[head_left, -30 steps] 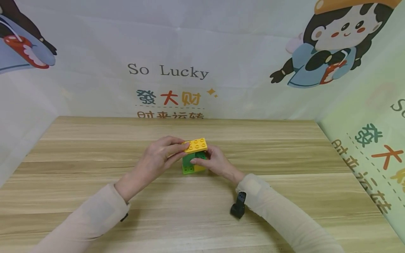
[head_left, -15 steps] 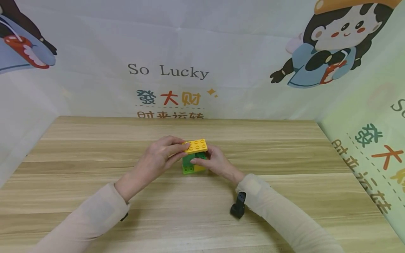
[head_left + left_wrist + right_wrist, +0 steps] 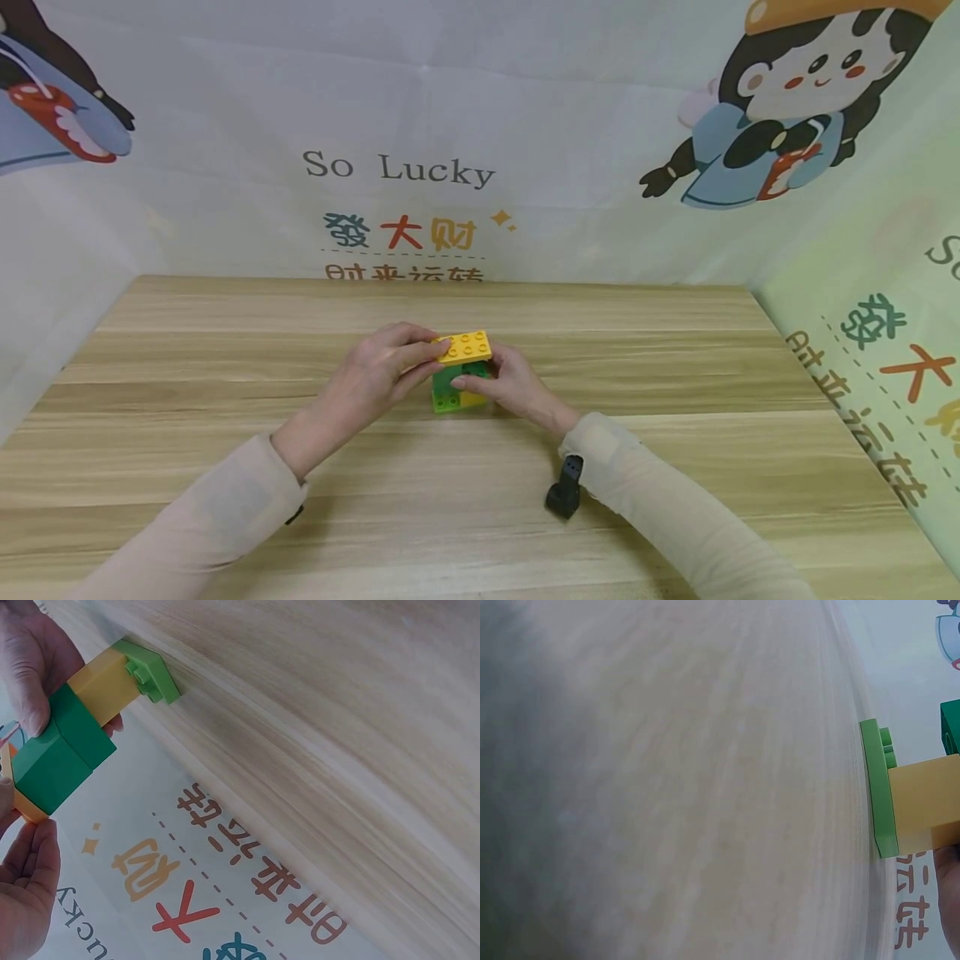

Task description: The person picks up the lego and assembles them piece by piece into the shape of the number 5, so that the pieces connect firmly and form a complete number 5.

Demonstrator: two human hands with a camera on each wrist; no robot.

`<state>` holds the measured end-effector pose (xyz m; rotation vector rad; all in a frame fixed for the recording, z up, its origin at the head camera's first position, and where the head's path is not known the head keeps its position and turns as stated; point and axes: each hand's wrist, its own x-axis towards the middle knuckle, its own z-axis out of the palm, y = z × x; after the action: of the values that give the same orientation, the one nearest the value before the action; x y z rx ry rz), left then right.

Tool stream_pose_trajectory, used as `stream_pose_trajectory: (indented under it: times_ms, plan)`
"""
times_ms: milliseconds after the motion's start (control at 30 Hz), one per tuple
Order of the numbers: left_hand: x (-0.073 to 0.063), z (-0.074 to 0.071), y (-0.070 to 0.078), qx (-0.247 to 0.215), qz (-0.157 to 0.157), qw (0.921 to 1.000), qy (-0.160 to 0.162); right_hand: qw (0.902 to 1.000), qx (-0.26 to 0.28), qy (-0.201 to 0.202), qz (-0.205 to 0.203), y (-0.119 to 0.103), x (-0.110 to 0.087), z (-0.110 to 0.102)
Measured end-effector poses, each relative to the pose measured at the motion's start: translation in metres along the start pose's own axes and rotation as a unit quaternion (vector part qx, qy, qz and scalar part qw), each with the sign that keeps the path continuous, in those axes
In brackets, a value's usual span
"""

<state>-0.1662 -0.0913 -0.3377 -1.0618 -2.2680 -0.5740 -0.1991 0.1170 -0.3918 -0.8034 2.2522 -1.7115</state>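
Observation:
In the head view, my left hand [image 3: 375,362] pinches a yellow toy building brick [image 3: 471,345] with studs on top, at the head of a small brick stack. Below it, dark green bricks [image 3: 64,754] stand over a lower yellow brick [image 3: 105,688], which sits on a light green base piece [image 3: 154,673]. In the left wrist view the top brick slants slightly against the dark green ones. My right hand [image 3: 519,387] grips the dark green bricks from the right, thumb across the near face. Its other fingers are mostly hidden behind the stack.
The stack stands on a wood-grain table [image 3: 420,517], around its middle. A printed white backdrop [image 3: 570,208] rises behind the table and along its sides. A small black device [image 3: 564,487] hangs at my right sleeve cuff.
The top yellow brick has sunk very slightly toward the dark green bricks. Both hands otherwise keep their places.

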Motion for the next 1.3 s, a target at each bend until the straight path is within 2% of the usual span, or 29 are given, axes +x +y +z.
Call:
stream_pose_trajectory:
  times_ms: [300, 533, 1033, 1300]
  plan:
    - [0.001, -0.002, 0.001, 0.006, 0.001, 1.0, -0.006, 1.0, -0.008, 0.003, 0.003, 0.001, 0.0, 0.0]
    - [0.004, -0.005, 0.004, 0.013, -0.004, 0.9996, -0.025, 0.9999, -0.01, 0.004, 0.01, 0.001, 0.0, 0.0]
    - [0.008, -0.009, 0.006, 0.005, -0.023, 0.9987, -0.044, 0.9995, -0.03, 0.003, 0.013, -0.002, 0.0, -0.001]
    - [0.01, -0.011, 0.009, 0.01, -0.04, 0.9969, -0.066, 0.9993, -0.032, 0.005, 0.016, -0.001, 0.0, -0.001]
